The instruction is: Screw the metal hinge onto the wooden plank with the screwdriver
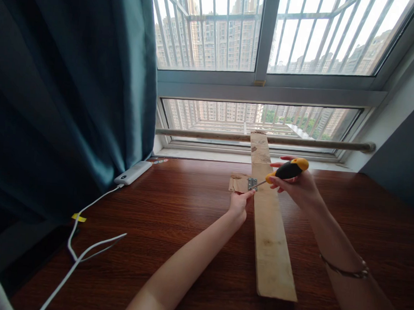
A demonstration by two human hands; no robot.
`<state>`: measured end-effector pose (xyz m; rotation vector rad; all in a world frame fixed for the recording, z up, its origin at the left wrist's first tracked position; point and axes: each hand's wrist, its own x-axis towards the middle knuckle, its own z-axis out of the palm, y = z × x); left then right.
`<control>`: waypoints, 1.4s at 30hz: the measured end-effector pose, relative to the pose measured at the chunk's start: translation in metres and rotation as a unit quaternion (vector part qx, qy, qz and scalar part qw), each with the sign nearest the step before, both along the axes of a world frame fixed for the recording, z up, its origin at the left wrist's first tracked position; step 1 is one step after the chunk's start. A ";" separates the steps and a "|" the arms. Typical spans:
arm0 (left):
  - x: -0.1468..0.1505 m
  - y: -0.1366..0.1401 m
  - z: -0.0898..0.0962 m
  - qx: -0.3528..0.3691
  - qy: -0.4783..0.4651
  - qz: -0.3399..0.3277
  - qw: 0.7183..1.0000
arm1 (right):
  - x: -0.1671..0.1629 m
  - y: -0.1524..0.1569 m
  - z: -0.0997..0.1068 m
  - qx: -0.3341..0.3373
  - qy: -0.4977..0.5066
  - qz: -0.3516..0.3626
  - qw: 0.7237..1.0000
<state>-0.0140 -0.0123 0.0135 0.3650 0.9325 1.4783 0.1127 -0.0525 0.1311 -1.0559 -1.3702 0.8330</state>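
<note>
In the head view my right hand [299,182] grips a screwdriver [288,170] with a black and yellow handle. Its shaft slants down to the left, and the tip meets a small metal hinge [252,182]. That hinge lies across the joint between a long wooden board [271,235] and a short wooden piece [239,176] on the board's left. My left hand [239,205] is closed just below the hinge, its fingertips by the screwdriver's tip. Whatever is pinched there is too small to make out.
Under the board is a dark red-brown wooden tabletop [174,219]. The board's far end reaches a horizontal rail [208,135] before the window. A white power strip [133,172] with a white cable [75,257] lies left, beside a blue curtain [127,74].
</note>
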 end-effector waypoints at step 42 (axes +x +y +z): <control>-0.003 0.002 -0.003 0.020 0.004 -0.016 1.000 | 0.005 -0.011 0.014 -0.077 0.029 0.119 0.989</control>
